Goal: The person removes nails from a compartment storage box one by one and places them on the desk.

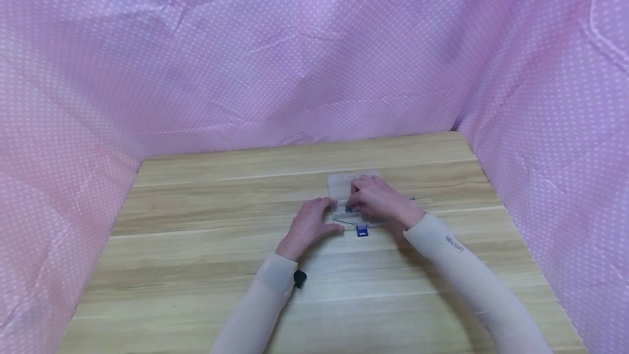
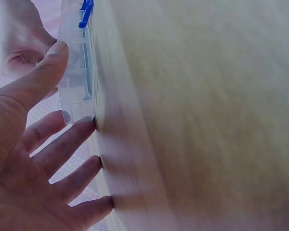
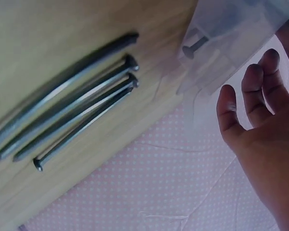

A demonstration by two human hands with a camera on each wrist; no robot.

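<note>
A clear plastic compartment box [image 1: 371, 217] lies with its lid [image 1: 339, 183] folded back and its blue latch [image 1: 362, 230] toward me. My left hand [image 1: 309, 223] holds the left end between thumb and fingers; in the left wrist view the thumb [image 2: 55, 55] presses on the box's edge. A long nail [image 1: 345, 221] lies in the front compartment. Over the open box, my right hand [image 1: 378, 198] has its fingers bent down by a dark, small item [image 1: 349, 208]. Whether they pinch it is hidden. The right wrist view shows a nail [image 3: 195, 47] inside the box.
Several long nails [image 3: 72, 108] lie side by side on the wooden table [image 1: 196, 245], right of the box. A black piece [image 1: 300, 278] sits at the left wrist. Pink dotted cloth [image 1: 295, 70] hangs around the table's back and sides.
</note>
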